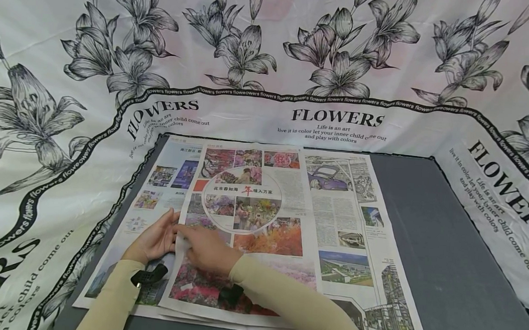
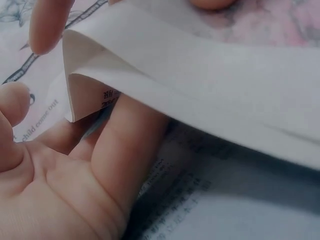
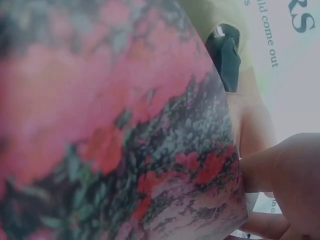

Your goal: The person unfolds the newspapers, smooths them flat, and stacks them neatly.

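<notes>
A newspaper (image 1: 287, 196) lies spread on the grey tabletop, its upper sheet folded over with colour flower photos on top. My right hand (image 1: 210, 249) pinches this sheet's left edge in the head view. Facing it, my left hand (image 1: 156, 236) is turned palm up at the same edge. In the left wrist view, the left hand (image 2: 60, 195) has its fingers reaching under the bent paper edge (image 2: 110, 60), thumb apart from it. The right wrist view is mostly filled by the raised flower-photo page (image 3: 110, 125), which hides part of the hands.
A lower newspaper page (image 1: 346, 229) with a car picture extends to the right of the folded sheet. Grey tabletop (image 1: 444, 244) shows beyond it. White cloth (image 1: 341, 79) printed with flowers surrounds the table's back and sides. Each wrist wears a black strap (image 1: 148, 277).
</notes>
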The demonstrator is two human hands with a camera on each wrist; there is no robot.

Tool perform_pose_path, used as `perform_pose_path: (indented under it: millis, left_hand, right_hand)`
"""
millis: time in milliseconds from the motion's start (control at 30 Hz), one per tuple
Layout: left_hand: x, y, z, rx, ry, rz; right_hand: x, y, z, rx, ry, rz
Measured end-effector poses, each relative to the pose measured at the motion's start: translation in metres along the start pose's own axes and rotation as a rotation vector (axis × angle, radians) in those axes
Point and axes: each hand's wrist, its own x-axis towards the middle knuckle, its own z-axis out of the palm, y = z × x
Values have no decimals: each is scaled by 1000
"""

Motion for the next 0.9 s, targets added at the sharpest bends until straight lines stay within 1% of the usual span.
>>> perform_pose_path:
  millis: [100, 233, 333, 400, 467, 600, 767, 900]
  left_hand:
    - [0, 0, 1, -6, 4, 1]
    - [-1, -1, 3, 10, 44, 4]
    - [-1, -2, 4, 26, 56, 10]
    - [0, -2, 4, 30, 53, 12]
    - [0, -2, 4, 33, 58, 16]
    - [0, -3, 7, 52, 109, 31]
    - [1, -6, 9, 150, 184, 52]
    - [1, -8, 7, 234, 251, 57]
  right_hand:
    - [0, 0, -2, 34, -5, 22]
    - [-1, 3, -6, 102, -15, 39]
    - [-1, 6, -7, 148, -11, 45]
    - [-1, 8, -8, 143, 2, 41]
    - [-1, 8, -9, 115, 14, 44]
    - [-3, 9, -14, 67, 27, 54]
    - [-4, 10, -20, 46, 17, 87]
    - [-7, 11, -25, 41, 34, 85]
